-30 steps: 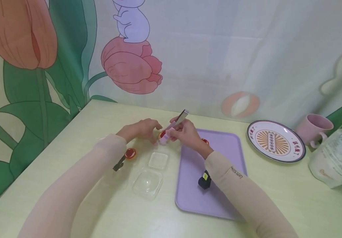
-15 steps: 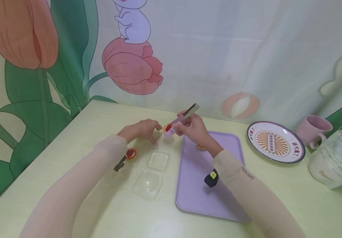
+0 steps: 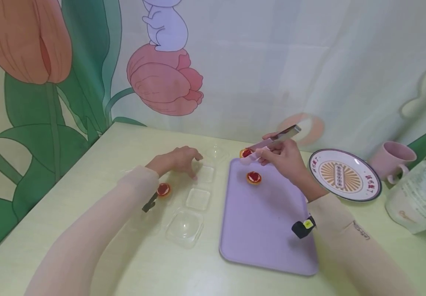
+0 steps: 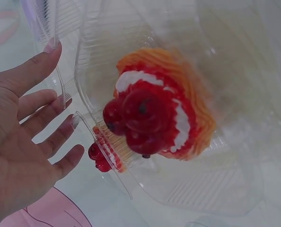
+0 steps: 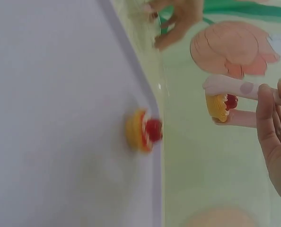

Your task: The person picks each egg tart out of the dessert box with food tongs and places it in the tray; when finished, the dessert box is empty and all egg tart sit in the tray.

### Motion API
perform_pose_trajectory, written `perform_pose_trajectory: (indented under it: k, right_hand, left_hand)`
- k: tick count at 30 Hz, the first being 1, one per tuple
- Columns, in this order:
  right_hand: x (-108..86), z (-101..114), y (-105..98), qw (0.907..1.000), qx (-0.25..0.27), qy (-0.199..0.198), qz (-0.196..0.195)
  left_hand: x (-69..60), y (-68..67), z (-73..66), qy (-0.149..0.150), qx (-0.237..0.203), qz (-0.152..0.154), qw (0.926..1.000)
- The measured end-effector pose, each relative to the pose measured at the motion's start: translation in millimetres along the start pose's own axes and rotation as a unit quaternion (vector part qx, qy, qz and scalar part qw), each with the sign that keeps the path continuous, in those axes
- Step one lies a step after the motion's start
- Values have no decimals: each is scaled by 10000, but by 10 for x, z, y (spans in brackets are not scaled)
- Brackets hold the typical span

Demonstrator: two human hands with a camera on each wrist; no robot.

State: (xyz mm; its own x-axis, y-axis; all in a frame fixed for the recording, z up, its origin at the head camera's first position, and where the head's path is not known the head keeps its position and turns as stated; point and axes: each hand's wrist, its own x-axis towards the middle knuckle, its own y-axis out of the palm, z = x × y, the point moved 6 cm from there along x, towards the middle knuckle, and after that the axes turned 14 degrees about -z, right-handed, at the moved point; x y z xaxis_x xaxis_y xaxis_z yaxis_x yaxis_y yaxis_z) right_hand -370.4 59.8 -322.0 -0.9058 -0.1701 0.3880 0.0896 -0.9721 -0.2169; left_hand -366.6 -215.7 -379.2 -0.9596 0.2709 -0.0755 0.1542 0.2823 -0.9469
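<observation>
My right hand (image 3: 281,156) pinches tongs (image 3: 285,133) with pink tips, which hold a small red-topped tart (image 3: 246,153) above the tray's back left corner. The right wrist view shows this tart (image 5: 217,106) between the tips, beside my right hand (image 5: 277,137). Another tart (image 3: 254,177) sits on the purple tray (image 3: 264,230). My left hand (image 3: 178,159), fingers spread, touches the edge of a clear plastic container (image 3: 206,174). In the left wrist view my left hand (image 4: 24,127) is beside clear plastic, with a large tart (image 4: 159,109) near the camera and a smaller one (image 4: 105,153).
Clear containers (image 3: 198,199) and a domed piece (image 3: 184,227) lie left of the tray. A tart (image 3: 163,189) is near my left wrist. At the right are a patterned plate (image 3: 342,176), a pink mug (image 3: 392,158) and a spouted pouch (image 3: 418,197).
My right hand has moved right with the tongs and the tart, away from my left hand to above the tray's back edge. The tart on the tray is uncovered. My left hand has hardly moved.
</observation>
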Motion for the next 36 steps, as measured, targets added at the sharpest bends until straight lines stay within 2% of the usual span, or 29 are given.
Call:
perform_pose_trajectory:
  k: [6,13,24,31,36]
  right_hand:
    - [-123,-142,-353,9995,-241,209,28]
    - [-235,-316,-572,9987,-340,357,94]
    - [-274,-557,-663,9960,-573,647,-216]
    - [-256,-590,-672,9930,-761,788,-451]
    - [-260,-587,-649,9910,-867,909,-458]
  left_hand:
    - [-3,3,-2,7,-24,-3,10000]
    - [11,-19,2,-94,-60,-6,9999]
    - [27,-22,-24,42,-4,-30,10000]
    - [25,-14,-6,-25,-46,5,10000]
    - [16,0,4,6,32,-18,10000]
